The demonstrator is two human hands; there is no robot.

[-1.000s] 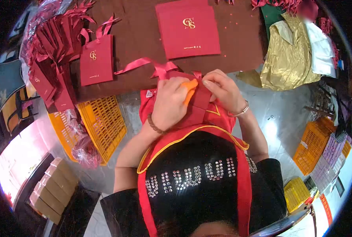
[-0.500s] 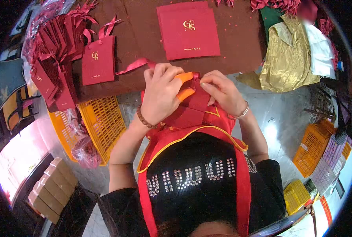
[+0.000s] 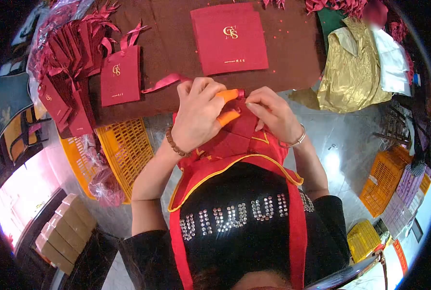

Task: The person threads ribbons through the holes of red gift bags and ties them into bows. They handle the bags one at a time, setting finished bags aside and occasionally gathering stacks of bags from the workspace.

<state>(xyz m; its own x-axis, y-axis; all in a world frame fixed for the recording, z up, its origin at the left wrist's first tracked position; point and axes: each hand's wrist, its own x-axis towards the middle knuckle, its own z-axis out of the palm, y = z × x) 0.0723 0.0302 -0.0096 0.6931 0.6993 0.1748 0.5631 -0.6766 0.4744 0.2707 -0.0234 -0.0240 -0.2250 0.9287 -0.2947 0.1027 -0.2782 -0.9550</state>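
Against my red apron, a dark red paper bag [image 3: 243, 123] is held at the table's front edge. My left hand [image 3: 199, 112], with orange covers on its thumb and index finger, grips the bag's top edge. From behind that hand a red ribbon [image 3: 166, 82] trails onto the table. Just right of the bag's top, my right hand [image 3: 274, 115] is closed in a pinch; what lies between its fingertips is too small to make out.
On the brown-covered table [image 3: 167, 29] lie a stack of flat red bags [image 3: 232, 46], a small bag with ribbon handles [image 3: 121, 79] and a pile of finished-looking bags [image 3: 70, 48]. Gold fabric [image 3: 348, 72] hangs at right. Orange crates [image 3: 128, 152] stand below.
My right hand has shifted very slightly, its fingertips still pinched by the bag's top. The left hand keeps its grip almost unmoved.
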